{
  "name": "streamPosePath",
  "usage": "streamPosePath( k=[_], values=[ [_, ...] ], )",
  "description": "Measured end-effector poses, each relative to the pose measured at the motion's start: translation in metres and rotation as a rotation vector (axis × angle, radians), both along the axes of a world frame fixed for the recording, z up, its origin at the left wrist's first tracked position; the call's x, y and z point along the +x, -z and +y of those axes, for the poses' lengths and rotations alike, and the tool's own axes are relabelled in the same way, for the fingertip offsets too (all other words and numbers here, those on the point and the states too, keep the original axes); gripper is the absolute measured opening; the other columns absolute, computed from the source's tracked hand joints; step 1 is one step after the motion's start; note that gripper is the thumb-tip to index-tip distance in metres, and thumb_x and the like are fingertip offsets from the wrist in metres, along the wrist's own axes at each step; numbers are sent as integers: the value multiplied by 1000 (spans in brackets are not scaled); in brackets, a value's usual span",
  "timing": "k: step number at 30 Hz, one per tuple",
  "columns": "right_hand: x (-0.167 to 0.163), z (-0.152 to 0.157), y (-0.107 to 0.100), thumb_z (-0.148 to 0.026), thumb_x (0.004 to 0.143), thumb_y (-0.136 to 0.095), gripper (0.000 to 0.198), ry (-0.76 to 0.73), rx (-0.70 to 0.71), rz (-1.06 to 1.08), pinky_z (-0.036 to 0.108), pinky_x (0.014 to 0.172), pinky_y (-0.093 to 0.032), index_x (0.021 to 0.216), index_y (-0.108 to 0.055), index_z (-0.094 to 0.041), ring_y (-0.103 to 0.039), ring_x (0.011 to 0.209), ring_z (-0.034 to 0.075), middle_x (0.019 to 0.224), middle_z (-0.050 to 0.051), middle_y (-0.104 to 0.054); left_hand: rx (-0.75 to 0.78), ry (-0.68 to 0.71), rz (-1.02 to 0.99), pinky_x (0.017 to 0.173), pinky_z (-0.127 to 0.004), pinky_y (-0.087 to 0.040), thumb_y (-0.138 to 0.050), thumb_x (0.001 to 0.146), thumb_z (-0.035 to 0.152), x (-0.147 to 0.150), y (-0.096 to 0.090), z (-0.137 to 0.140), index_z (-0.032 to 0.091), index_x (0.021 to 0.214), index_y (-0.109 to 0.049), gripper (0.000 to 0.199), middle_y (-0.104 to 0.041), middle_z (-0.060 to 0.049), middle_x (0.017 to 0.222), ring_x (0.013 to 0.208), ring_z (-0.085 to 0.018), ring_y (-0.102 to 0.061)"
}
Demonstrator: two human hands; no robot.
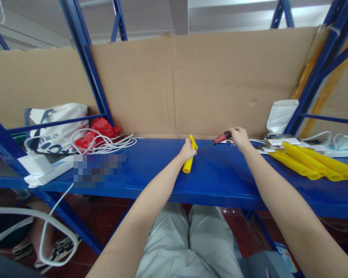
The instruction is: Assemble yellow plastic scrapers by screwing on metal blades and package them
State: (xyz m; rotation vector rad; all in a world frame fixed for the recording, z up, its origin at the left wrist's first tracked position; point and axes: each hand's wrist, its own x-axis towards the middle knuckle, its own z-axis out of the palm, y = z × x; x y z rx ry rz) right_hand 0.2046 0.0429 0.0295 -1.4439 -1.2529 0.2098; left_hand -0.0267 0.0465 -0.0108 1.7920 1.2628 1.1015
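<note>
My left hand point(186, 150) is closed around a short yellow tube point(188, 166), which stands tilted just above or on the blue shelf top point(150, 166); I cannot tell whether it touches. In my right hand point(240, 138) is a screwdriver point(222, 137) with a red and black handle, gripped near the handle's end. Its thin dark shaft slants down to the left, and the tip comes close to the tube beside my left fingers. Whether the tip touches the tube is too small to make out.
Several yellow tubes point(310, 164) lie at the right, beside small white boxes point(278, 139) and a white pouch point(282, 116). On the left are a power strip point(50, 172), coiled white cable point(116, 143), a red bag point(100, 131) and a cloth bag point(59, 127). Cardboard point(214, 85) walls the back.
</note>
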Motion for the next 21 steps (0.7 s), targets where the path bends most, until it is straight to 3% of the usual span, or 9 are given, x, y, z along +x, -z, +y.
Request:
streamPosePath(
  k=[3, 6, 10, 13, 17, 21],
  values=[
    [-11, -16, -5, -34, 82, -55, 19, -104, -195, 104, 21, 38, -30, 75, -54, -17, -39, 37, 9, 44, -4, -43, 30, 10, -40, 68, -25, -48, -61, 62, -5, 1, 0, -1, 18, 104, -40, 52, -61, -8, 103, 88, -17, -61],
    [-18, -29, -7, -34, 81, -62, 20, -299, -413, 58, 19, 34, -30, 73, -54, -17, -41, 36, 8, 47, -2, -50, 51, 39, -66, 72, -27, -49, -59, 62, -5, 1, -1, -3, 18, 103, -41, 50, -61, -7, 103, 88, -17, -61],
    [-24, -31, 2, -34, 62, -80, 30, -604, -577, -129, 17, 37, -38, 75, -59, -17, -50, 43, 7, 59, 1, -63, 118, 69, -101, 82, -28, -47, -56, 61, -6, 2, -4, -8, 18, 99, -43, 47, -61, -5, 102, 95, -16, -59],
    [-31, -27, 11, -31, 53, -85, 36, -702, -585, -206, 16, 38, -38, 76, -60, -18, -52, 46, 8, 58, -1, -63, 141, 87, -81, 86, -29, -45, -53, 61, -7, 3, -7, -12, 17, 95, -43, 43, -61, -6, 104, 98, -16, -59],
    [-40, -25, 13, -31, 56, -82, 29, -684, -545, -256, 17, 38, -34, 73, -62, -17, -52, 48, 8, 59, -1, -63, 153, 130, -55, 89, -31, -46, -53, 61, -7, 5, -9, -19, 18, 96, -44, 44, -60, -8, 109, 102, -17, -59],
    [-48, -27, 6, -28, 67, -74, 17, -584, -291, -231, 17, 42, -35, 70, -64, -15, -49, 50, 7, 62, 0, -63, 165, 190, -4, 88, -33, -47, -53, 62, -5, 5, -10, -22, 18, 96, -46, 41, -58, -10, 116, 103, -18, -58]
  ],
)
